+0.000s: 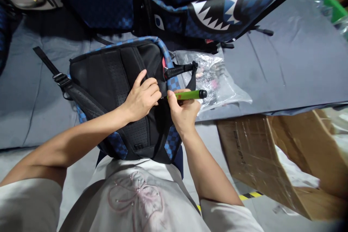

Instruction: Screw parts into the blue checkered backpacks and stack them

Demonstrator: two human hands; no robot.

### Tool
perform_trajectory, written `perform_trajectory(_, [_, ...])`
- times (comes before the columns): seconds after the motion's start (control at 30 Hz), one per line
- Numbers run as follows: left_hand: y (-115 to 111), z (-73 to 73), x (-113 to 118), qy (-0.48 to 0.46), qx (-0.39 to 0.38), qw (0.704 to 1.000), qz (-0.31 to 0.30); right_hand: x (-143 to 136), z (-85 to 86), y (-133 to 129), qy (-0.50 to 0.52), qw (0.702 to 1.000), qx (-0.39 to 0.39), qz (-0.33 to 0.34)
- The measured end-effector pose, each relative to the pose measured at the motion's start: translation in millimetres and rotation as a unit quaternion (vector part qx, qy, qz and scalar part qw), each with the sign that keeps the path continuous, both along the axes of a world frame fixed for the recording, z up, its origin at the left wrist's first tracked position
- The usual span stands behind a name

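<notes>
A black backpack (pixel 108 69) with blue checkered trim lies back side up, its lower end toward my body. My left hand (pixel 144 96) rests on its back panel with the fingers curled in on the black fabric; what the fingertips pinch is partly hidden. In my right hand (pixel 185 114) is a green marker pen (pixel 191 95) with a black end pointing right. Its other end points at the backpack, close to my left fingertips. A black strap (pixel 182 69) loops out just above my right hand.
Blue checkered bags, one a shark-mouth backpack (pixel 214 14), line the back of the grey-covered table (pixel 285 61). Beside my right hand lies a clear plastic bag (pixel 217 76) with small items. An opened cardboard box (pixel 250 152) stands on the floor at right. A green bin (pixel 331 3) is at far right.
</notes>
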State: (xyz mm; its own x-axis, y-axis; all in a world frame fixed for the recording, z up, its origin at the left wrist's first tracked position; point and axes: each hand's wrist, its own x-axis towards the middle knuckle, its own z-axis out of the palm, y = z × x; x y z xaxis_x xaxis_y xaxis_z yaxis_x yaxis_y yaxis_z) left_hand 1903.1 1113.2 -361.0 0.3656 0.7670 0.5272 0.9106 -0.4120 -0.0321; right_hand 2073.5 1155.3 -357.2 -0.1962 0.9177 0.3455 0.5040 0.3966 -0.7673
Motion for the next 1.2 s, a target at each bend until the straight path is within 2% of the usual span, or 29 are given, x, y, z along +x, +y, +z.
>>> perform_trajectory(0.17, [-1,0.0,1,0.005,0.014,1.0,0.004,0,2.3,1,0.001,1.0,-0.002,0.014])
perform_trajectory(0.37, [0,-1.3,1,-0.023,-0.019,1.0,-0.002,1,2.8,1,-0.02,1.0,0.0,0.006])
perform_trajectory(0.57, [-2,-1.0,1,0.002,0.006,1.0,0.005,4,1.2,-2,0.025,0.999,-0.017,0.023])
perform_trajectory(0.67, [-2,-1.4,1,-0.021,-0.02,1.0,-0.002,4,-0.9,-3,0.015,1.0,-0.01,-0.006])
perform_trajectory(0.83, [-1,-2.1,3,-0.02,-0.031,0.999,0.009,5,-3.3,-1,-0.002,1.0,0.024,0.013])
perform_trajectory(0.97, [-2,-0.3,8,0.004,-0.025,1.0,0.009,9,-2.5,5,-0.053,0.996,0.067,0.039])
perform_trajectory(1.03, [1,-2.7,7,0.015,-0.026,1.0,0.005,10,-4.9,12,-0.101,0.991,0.086,0.025])
perform_trajectory(1.2, [7,-8.3,3,0.039,-0.005,0.999,0.013,7,-6.7,24,-0.166,0.982,0.072,0.049])
